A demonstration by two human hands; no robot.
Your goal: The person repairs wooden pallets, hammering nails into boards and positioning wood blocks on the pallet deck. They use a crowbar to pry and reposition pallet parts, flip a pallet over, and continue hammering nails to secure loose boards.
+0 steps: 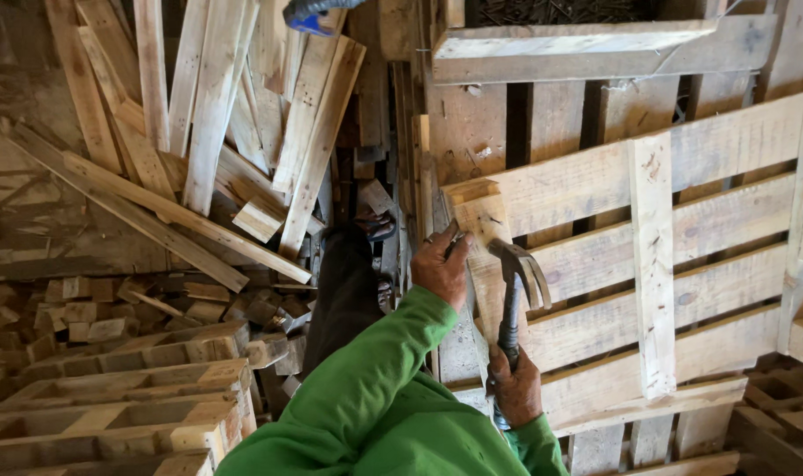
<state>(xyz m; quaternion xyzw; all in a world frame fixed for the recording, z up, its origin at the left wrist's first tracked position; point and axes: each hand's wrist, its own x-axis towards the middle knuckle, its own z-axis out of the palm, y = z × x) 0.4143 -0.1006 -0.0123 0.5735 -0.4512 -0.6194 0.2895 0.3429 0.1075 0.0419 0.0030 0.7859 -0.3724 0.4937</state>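
A loose heap of long pale wooden planks lies crisscrossed at upper left. Below it, small cut wooden blocks are scattered on the floor. Finished slatted wooden pallets are stacked at lower left. A blue-and-grey object, cut off by the frame, sits at the top edge.

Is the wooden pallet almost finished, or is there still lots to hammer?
Most pale wooden slats already lie across the slatted wooden pallet. Right now the left hand steadies the end board while the right hand holds the dark claw hammer over it. Loose planks lie piled unused on the left.
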